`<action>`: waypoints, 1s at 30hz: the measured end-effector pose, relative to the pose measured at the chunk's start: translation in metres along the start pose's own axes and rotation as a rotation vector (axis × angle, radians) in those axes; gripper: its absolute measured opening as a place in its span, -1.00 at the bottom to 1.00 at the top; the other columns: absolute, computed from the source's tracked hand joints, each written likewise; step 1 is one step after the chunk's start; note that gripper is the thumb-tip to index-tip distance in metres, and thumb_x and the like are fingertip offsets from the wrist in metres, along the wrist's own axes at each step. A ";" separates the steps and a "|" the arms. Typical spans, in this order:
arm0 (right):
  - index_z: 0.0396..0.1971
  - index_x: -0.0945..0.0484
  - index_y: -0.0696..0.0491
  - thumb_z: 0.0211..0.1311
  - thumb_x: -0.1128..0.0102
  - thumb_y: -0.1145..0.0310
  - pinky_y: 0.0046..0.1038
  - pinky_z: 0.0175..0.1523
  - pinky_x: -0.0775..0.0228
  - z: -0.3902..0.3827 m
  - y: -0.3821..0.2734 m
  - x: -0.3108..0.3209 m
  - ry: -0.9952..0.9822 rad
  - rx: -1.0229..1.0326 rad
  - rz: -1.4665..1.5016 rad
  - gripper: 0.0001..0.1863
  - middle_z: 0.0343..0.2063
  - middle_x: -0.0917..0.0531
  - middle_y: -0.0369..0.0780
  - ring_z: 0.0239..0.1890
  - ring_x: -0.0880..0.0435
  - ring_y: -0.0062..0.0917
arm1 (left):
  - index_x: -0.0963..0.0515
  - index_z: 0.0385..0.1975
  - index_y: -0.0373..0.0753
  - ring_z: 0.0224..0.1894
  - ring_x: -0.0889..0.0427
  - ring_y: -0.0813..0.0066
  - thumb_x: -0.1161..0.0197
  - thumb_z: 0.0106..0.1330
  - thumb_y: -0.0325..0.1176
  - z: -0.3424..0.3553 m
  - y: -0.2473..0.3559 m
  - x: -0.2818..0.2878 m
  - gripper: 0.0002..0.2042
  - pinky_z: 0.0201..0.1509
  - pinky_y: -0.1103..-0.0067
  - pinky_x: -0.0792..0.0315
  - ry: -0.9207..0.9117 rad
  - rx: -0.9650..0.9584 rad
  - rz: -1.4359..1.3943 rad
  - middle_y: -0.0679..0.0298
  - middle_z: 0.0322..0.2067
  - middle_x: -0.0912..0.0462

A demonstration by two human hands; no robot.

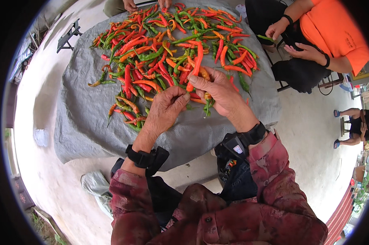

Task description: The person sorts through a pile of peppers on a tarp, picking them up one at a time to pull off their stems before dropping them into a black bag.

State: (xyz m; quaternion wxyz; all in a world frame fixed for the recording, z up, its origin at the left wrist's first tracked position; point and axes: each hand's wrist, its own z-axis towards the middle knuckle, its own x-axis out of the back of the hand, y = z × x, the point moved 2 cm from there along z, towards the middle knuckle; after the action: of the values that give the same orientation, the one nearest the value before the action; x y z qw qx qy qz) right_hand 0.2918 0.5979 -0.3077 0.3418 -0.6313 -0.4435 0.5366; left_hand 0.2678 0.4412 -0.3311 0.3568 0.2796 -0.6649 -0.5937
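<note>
Over the near side of a heap of red, orange and green chili peppers (151, 51), my right hand (222, 93) is closed round a long red chili pepper (198, 61), its tip pointing away from me. At least one more pepper, orange with a green stem (208, 102), is tucked in the same hand. My left hand (166, 109) is closed, thumb and fingertips pinched at the near, stem end of the red pepper. The stem itself is mostly hidden by those fingers. Both wrists wear black straps.
Grey cloth (88, 122) covers the table under the peppers. A person in an orange shirt (335, 34) sits at the right, holding a green pepper (265, 37). Another person's hands (130, 5) reach in at the far edge. A dark stool (69, 36) stands left; a plastic bag (95, 183) lies below.
</note>
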 end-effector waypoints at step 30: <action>-0.43 -0.49 0.01 0.07 -0.24 0.37 -0.74 -0.59 -0.21 -0.001 -0.011 0.019 0.291 -0.037 0.437 -0.89 -0.54 -0.54 -0.35 -0.58 -0.45 -0.74 | -0.47 -0.47 -0.36 -0.46 -0.43 0.61 0.15 0.38 -0.08 -0.016 0.022 0.009 -0.56 -0.33 0.65 -0.33 0.323 -0.280 -0.038 0.32 -0.56 -0.48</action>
State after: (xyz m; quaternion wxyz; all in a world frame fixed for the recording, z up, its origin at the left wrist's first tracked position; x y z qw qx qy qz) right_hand 0.2911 0.6200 -0.3048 0.2664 -0.7887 -0.2527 0.4931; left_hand 0.2766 0.4277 -0.3077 0.4828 0.3313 -0.5049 -0.6342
